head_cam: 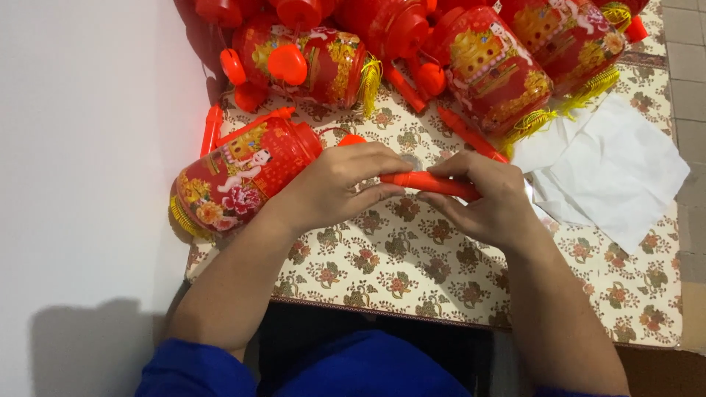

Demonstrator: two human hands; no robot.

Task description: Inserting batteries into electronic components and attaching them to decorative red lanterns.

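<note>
Orange plastic rod [430, 184] held level between both hands, just above the table [441, 279] near its middle. Left hand [334, 184] is curled closed over the rod's left end, fingers wrapped across the top, thumb under. Right hand [489, 198] is closed around the right end, fingertips pinching the top, so only the rod's middle stretch shows between the two hands. Table is covered in a cream cloth with a repeating floral print and a dark border along the near edge. At the left edge, just beside the left wrist, a red drum-shaped lantern [239, 176] lies on its side, printed with flowers and a figure, yellow fringe at its lower end. Along the far edge is a pile of similar red lanterns [493, 66] with gold panels and yellow tassels, orange caps and loose orange sticks [467, 132] among them. Toward the right edge sits crumpled white paper [610, 169], near the right hand but apart from it. White wall on the left, grey tiled floor past the right edge. Blue sleeves at the bottom of the view.
</note>
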